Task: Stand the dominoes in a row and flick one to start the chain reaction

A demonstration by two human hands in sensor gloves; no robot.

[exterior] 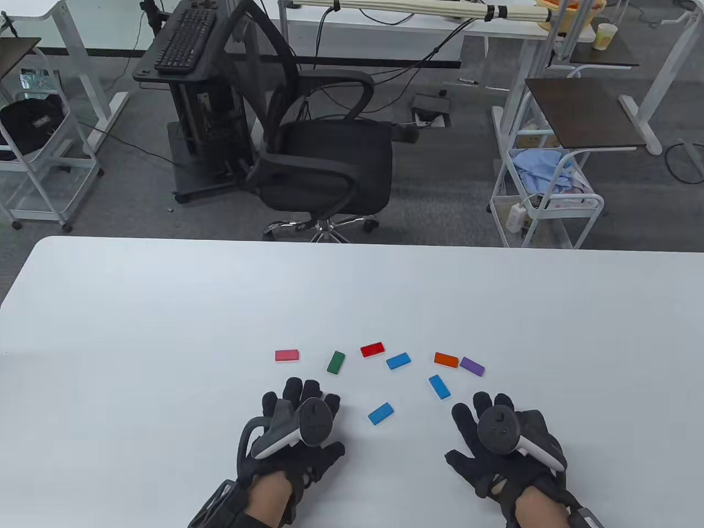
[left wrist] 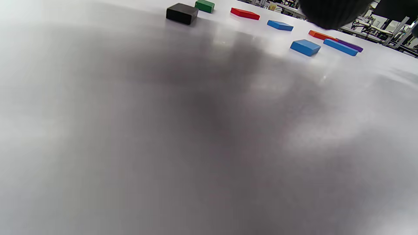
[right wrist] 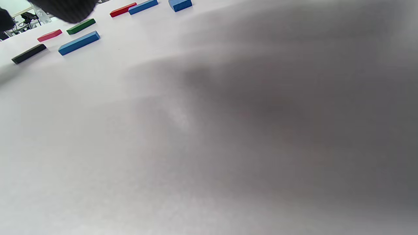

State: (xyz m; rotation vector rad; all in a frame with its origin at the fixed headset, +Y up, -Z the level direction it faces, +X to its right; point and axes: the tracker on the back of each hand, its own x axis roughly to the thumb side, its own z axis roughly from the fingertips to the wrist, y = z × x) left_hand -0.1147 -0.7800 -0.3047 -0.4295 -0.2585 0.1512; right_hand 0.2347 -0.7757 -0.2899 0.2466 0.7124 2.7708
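Note:
Several coloured dominoes lie flat on the white table (exterior: 165, 308): pink (exterior: 287, 355), green (exterior: 336, 362), red (exterior: 372, 349), orange (exterior: 446, 359), purple (exterior: 472, 366) and three blue ones (exterior: 398, 361), (exterior: 439, 386), (exterior: 380, 413). None is standing. My left hand (exterior: 300, 397) rests palm down just below the green domino, fingers spread, holding nothing. My right hand (exterior: 484, 408) rests the same way below the purple one. A black domino (left wrist: 182, 13) shows left of the green one (left wrist: 204, 6) in the left wrist view; in the table view my left hand hides it.
Beyond the table's far edge stand a black office chair (exterior: 324, 165), a dark stand with a keyboard (exterior: 184, 41) and white wire carts (exterior: 544, 203). A dark fingertip (left wrist: 333, 11) hangs into the left wrist view.

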